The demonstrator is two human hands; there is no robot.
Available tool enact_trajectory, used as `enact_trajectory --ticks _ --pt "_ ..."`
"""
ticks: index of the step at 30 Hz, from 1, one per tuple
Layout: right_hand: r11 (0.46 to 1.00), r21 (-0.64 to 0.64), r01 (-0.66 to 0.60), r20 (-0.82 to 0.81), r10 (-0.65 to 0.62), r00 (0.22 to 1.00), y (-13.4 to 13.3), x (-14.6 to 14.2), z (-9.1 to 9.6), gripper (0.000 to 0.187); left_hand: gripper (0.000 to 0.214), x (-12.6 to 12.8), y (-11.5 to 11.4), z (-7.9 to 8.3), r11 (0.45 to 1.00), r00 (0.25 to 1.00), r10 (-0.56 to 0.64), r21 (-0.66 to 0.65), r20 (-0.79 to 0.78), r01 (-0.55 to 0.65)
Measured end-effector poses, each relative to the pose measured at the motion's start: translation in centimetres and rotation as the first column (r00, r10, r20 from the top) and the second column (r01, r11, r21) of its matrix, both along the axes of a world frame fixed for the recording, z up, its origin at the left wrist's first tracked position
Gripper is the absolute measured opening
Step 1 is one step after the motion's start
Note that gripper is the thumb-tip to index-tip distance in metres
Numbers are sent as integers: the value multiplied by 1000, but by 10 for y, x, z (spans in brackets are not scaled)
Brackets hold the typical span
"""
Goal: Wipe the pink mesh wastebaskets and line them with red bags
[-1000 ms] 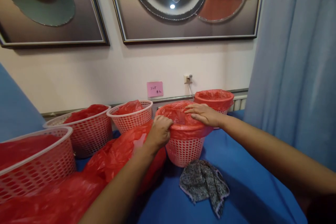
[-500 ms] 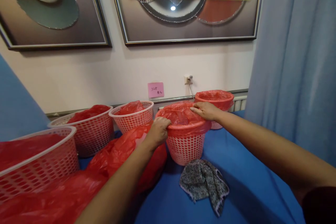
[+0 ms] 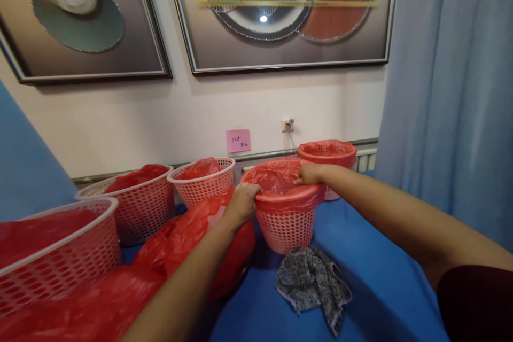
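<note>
A pink perforated plastic basket [image 3: 285,230] stands upright on the blue cloth. Its red plastic bag [image 3: 276,177] lines the inside and folds over the rim. My left hand [image 3: 242,201] is closed on the bag at the rim's left side. Inside the opening, toward the right, my right hand [image 3: 309,173] is closed against the bag; its fingertips are partly hidden. A grey speckled cloth [image 3: 313,283] lies crumpled in front of the basket. To the left, a bulging red bag [image 3: 192,232] lies close to my left forearm.
Behind to the right stands another lined basket [image 3: 326,156]. Several pink baskets stand at the left, among them a large near one [image 3: 84,248]. A blue curtain [image 3: 444,91] hangs at the right. The wall holds a pink note [image 3: 238,140] and a socket [image 3: 287,125].
My right hand has moved from the rim's back right inward and slightly down into the bag's opening. The opening looks wider. My left hand stays at the left rim.
</note>
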State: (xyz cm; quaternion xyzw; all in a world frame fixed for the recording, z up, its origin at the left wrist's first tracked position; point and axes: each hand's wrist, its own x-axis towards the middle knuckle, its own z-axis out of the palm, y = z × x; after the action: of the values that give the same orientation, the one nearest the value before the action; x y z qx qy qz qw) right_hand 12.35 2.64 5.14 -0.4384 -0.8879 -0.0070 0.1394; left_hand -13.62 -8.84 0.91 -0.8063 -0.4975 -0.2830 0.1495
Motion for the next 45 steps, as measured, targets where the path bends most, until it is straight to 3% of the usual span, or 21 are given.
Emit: enact_trajectory --ticks 3,5,8,9,11,15,17,21,26,28,30,34,36,38,41,45 --pt "999 38 3 -109 1 994 -13 20 6 42 21 -1 -3 -4 1000 999 9 27 50 -11" --pt "991 131 18 -248 16 969 -30 32 -5 45 31 1 -9 -10 997 995 8 72 101 -15" --pt "939 342 43 -566 169 807 -62 42 -44 40 57 8 -23 -25 976 966 26 201 258 -80" --pt "921 386 50 -628 222 746 -74 43 -59 40 63 11 -28 -31 964 940 32 239 339 -119" --pt "908 416 47 -659 266 703 -94 41 -88 46 67 19 -36 -47 949 856 25 256 517 -183" --pt "917 392 72 -686 239 688 -117 31 -124 70 68 31 -45 -80 996 653 -10 68 758 -65" --pt "933 344 108 -749 204 630 -118 25 -135 78 65 34 -48 -93 1000 609 13 -24 793 11" --pt "984 162 79 -877 107 468 -106 16 -158 81 63 31 -53 -110 997 624 58 -72 779 -2" --pt "998 26 59 -907 -2 422 -98 15 -189 70 59 22 -58 -129 996 666 83 -85 741 -29" --pt "996 26 86 -907 -13 421 -97 21 -189 68 56 20 -60 -141 996 671 86 -89 737 -29" --pt "986 76 151 -907 5 421 -92 30 -174 67 53 20 -64 -153 995 684 86 -91 725 -29" --pt "946 194 262 -882 51 468 -61 52 -111 61 47 26 -72 -170 997 722 72 -65 689 -37" --pt "969 140 206 -876 24 481 -37 57 -79 60 44 30 -77 -174 998 747 53 -56 663 -21" --pt "993 -57 108 -886 -100 454 -16 56 -57 62 42 31 -82 -175 999 780 31 -53 625 3" --pt "969 -245 -5 -871 -218 440 0 47 -51 61 42 27 -91 -174 998 817 16 -57 577 20" --pt "943 -316 -104 -859 -237 454 -5 38 -70 54 42 19 -98 -172 998 807 23 -66 590 20"
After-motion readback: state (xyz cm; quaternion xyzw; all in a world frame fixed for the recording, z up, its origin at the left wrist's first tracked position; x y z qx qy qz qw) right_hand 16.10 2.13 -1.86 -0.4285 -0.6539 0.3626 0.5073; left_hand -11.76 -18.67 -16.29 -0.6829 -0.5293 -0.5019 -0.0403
